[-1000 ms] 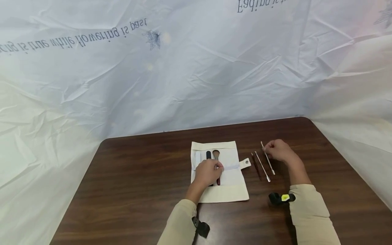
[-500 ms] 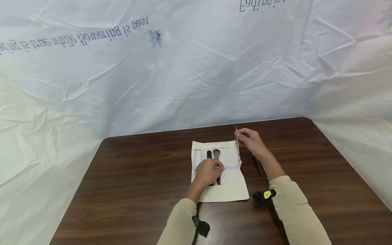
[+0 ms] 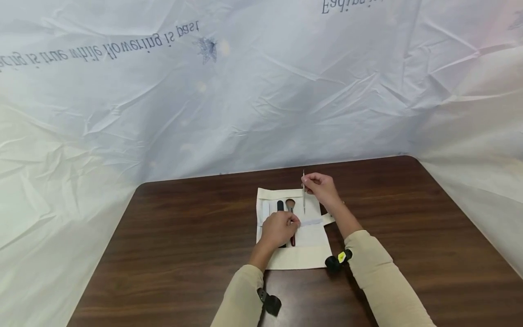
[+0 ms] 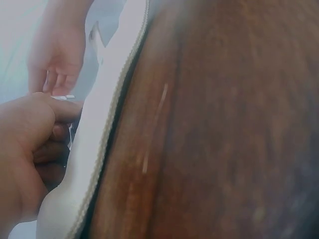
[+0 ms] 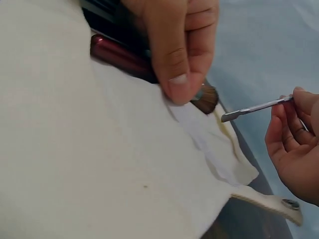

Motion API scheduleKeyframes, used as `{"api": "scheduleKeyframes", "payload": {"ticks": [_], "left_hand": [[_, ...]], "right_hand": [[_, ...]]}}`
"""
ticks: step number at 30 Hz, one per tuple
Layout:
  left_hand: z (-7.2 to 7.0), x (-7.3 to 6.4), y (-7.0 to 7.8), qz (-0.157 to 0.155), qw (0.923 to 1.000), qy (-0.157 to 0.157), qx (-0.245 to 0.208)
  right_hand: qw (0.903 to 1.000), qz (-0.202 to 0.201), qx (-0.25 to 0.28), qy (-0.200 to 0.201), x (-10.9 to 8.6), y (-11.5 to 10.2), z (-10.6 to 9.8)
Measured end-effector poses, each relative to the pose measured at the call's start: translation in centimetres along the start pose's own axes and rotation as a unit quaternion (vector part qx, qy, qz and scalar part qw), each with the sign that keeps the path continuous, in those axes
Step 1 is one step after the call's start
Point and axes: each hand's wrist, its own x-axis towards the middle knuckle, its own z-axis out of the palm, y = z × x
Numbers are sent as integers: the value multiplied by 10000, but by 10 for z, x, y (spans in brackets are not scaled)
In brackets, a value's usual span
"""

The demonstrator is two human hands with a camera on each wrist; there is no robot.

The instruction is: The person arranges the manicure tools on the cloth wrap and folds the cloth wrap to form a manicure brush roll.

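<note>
An unfolded cream fabric tool case [image 3: 298, 259] lies on the table. My left hand [image 3: 278, 228] rests over its middle, thumb and forefinger pinching the white elastic band [image 5: 199, 134]. Between my right thumb and fingers is a slim silver cuticle pusher [image 5: 254, 108]. My right hand [image 3: 323, 188] holds it nearly upright over the case's far part, flat end down. Left of the pusher, a makeup brush [image 3: 290, 204] with a dark red handle lies under the band. Beside it are a black flat tool [image 3: 280, 205] and a white flat piece [image 3: 265, 209], both partly covered by my left hand.
The case's snap tab [image 5: 290, 204] sticks out on the right, partly behind my right forearm in the head view. A dark wood table [image 3: 196, 227] carries everything. White printed sheeting [image 3: 253, 113] hangs behind the far edge.
My right hand has picked up the cuticle pusher from the table and carried it left over the case. The right forearm now covers the other slim tools. My left hand stays put.
</note>
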Motion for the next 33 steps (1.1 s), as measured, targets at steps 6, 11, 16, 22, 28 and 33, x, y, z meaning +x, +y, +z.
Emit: {"api": "scheduleKeyframes", "payload": {"ticks": [6, 11, 16, 22, 28, 33], "left_hand": [[2, 1, 0, 4, 10000, -42, -63], [2, 1, 0, 4, 10000, -19, -72], [2, 1, 0, -6, 10000, -14, -98], [2, 3, 0, -27, 9999, -38, -141], [2, 2, 0, -28, 9998, 0, -180], [1, 1, 0, -3, 9996, 31, -292]], "right_hand": [[9998, 142, -10, -141, 0, 5, 6], [9983, 286, -259, -427, -2, 6, 7], [9923, 645, -603, -871, -2, 5, 4], [9743, 1166, -1201, -1505, -3, 4, 0], [9438, 1205, -2159, -2192, -9, -3, 0], [9370, 1116, -2432, -2244, -12, -6, 2]]}}
